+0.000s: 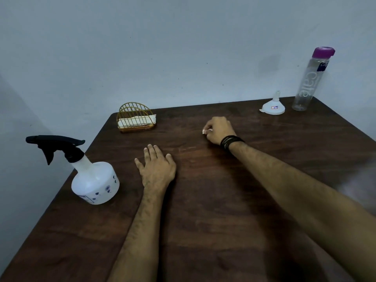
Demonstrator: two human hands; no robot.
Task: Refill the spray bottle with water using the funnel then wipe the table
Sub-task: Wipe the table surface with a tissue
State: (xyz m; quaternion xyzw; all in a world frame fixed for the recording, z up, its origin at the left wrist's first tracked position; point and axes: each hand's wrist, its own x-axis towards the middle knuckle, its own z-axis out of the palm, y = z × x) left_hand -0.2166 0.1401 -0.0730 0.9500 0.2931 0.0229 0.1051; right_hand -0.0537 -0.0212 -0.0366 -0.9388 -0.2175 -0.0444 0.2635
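A white spray bottle (pixel 94 181) with a black trigger head stands near the left edge of the dark wooden table (pixel 213 210). My left hand (pixel 156 166) lies flat on the table just right of it, fingers apart and holding nothing. My right hand (pixel 219 130) is closed on a small white wad of tissue (pixel 206 131), pressed to the tabletop further back. A white funnel (pixel 273 105) sits upside down at the back right. Beside it stands a tall clear water bottle (pixel 310 82) with a purple cap.
A gold wire napkin holder (pixel 136 118) with white napkins stands at the table's back left corner. A pale wall runs behind the table. The table's left edge passes close to the spray bottle.
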